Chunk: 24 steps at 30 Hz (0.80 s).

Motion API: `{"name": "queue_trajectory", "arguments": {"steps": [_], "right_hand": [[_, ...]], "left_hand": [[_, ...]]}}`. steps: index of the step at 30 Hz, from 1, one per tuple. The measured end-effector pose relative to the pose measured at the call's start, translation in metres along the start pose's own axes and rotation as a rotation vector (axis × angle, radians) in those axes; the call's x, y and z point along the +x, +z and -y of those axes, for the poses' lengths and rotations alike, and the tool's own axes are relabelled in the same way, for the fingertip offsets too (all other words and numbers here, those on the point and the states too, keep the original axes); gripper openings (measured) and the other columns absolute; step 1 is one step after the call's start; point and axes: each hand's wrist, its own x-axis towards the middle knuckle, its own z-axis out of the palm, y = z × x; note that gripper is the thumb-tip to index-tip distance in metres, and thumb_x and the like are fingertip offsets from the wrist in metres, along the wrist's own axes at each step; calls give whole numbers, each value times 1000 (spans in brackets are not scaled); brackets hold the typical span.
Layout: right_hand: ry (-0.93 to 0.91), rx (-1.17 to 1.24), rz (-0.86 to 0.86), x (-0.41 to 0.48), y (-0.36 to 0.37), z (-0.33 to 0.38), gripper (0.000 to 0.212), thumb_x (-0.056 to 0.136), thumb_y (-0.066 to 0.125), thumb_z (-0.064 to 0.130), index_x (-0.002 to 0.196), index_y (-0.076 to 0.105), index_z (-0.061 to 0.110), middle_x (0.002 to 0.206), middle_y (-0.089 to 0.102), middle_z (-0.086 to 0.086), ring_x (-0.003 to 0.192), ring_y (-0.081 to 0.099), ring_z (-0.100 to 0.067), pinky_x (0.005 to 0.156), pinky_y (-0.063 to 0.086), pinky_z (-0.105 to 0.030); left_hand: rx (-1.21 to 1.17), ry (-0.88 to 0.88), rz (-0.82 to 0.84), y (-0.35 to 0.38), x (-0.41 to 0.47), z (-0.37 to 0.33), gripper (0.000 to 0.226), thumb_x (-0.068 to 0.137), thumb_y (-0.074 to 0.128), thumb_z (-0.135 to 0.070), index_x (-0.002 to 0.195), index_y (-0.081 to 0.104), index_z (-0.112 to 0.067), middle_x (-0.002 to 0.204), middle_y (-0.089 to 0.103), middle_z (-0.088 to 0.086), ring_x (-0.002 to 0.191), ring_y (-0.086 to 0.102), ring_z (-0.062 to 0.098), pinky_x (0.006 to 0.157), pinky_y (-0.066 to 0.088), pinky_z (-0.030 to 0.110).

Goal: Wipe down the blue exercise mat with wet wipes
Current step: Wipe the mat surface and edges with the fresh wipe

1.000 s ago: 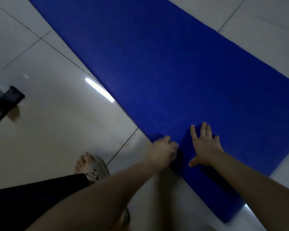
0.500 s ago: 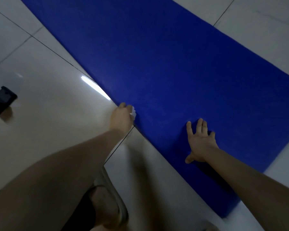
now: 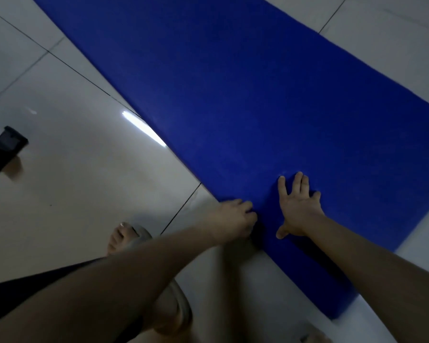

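Blue exercise mat [image 3: 233, 95]: stretches lengthwise ahead of me.
Left hand [image 3: 233, 219]: curled at its edge, contents hidden.
Right hand [image 3: 299, 206]: spread flat on it.

The left forearm [image 3: 134, 280] and right forearm [image 3: 382, 263] were bare, with no sleeve reaching them, and the left hand [image 3: 233, 219] and right hand [image 3: 299, 209] were bare too. A black garment [image 3: 22, 293], shorts or a trouser leg, covered the leg at the lower left; its cloth looked plain and matte. One foot wore a greyish-beige slide sandal [image 3: 140, 235] with a broad band across the instep, leaving the toes [image 3: 119, 235] uncovered. A second sandal [image 3: 178, 310] of the same colour showed a thick, rounded rim.
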Motion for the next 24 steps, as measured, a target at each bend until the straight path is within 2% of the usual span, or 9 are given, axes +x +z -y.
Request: {"name": "queue_trajectory", "arguments": {"steps": [2, 6, 8, 10, 13, 17, 19, 22, 24], "right_hand": [[-5, -1, -12, 1, 1, 0, 159, 59, 83, 71, 151, -31, 7, 155, -26, -37, 148, -15, -51, 117, 23, -64], [-6, -4, -15, 0, 3, -1, 160, 59, 82, 72, 150, -32, 6, 154, -27, -37, 148, -14, -51, 116, 23, -65], [-8, -3, -14, 1, 3, 0, 160, 59, 82, 72, 150, -32, 6, 154, -27, -37, 148, -14, -51, 116, 23, -65], [-9, 2, -19, 2, 3, 0, 160, 59, 83, 71, 150, -32, 6, 154, -27, -38, 148, -14, -52, 116, 23, -66], [-3, 5, -13, 2, 2, 0, 161, 59, 83, 71, 150, -32, 5, 153, -27, -39, 148, -15, -53, 115, 23, -66], [3, 4, -2, 3, 0, 3, 162, 58, 84, 70, 150, -32, 5, 153, -27, -39, 147, -15, -54, 115, 23, -68], [0, -2, -4, 2, 0, 3, 161, 59, 84, 70, 150, -31, 4, 153, -26, -39, 147, -14, -54, 115, 23, -67], [6, -6, -1, 2, 0, 2, 159, 60, 83, 70, 151, -30, 5, 154, -25, -38, 148, -13, -53, 115, 23, -66], [10, -10, 2, 2, 0, 2, 158, 61, 82, 70, 151, -30, 5, 154, -26, -38, 148, -14, -53, 115, 23, -66]], "left_hand": [[29, -70, -89, -11, 2, 33, 28, 101, 41, -35, 108, 62, -18, 107, 55, 7, 94, 56, 27, 81, 48, 42], [-8, -490, -300, -45, 2, 110, 26, 102, 48, -32, 106, 64, -11, 104, 57, 10, 90, 59, 29, 79, 46, 39], [-7, -633, -356, -57, 5, 135, 27, 103, 49, -30, 106, 63, -7, 103, 59, 13, 88, 60, 33, 76, 47, 39], [-38, -731, -423, -56, 10, 140, 27, 103, 49, -29, 104, 63, -5, 102, 60, 16, 88, 61, 36, 76, 49, 40], [-124, -831, -516, -42, 12, 112, 29, 105, 44, -29, 105, 62, -6, 102, 59, 13, 87, 61, 32, 78, 50, 41], [-205, -756, -373, -13, 5, 49, 28, 103, 44, -30, 122, 58, -14, 116, 56, 7, 97, 58, 23, 88, 52, 39], [-255, -703, -297, 0, 4, 11, 26, 105, 41, -34, 120, 56, -19, 117, 54, 4, 98, 55, 19, 89, 51, 38], [-306, -484, -201, 15, 4, -43, 14, 102, 48, -34, 111, 55, -25, 113, 50, -2, 98, 50, 15, 88, 50, 37], [-280, -293, -146, 18, 5, -54, 12, 100, 52, -33, 108, 57, -25, 108, 49, -3, 93, 49, 14, 85, 51, 38]]}}
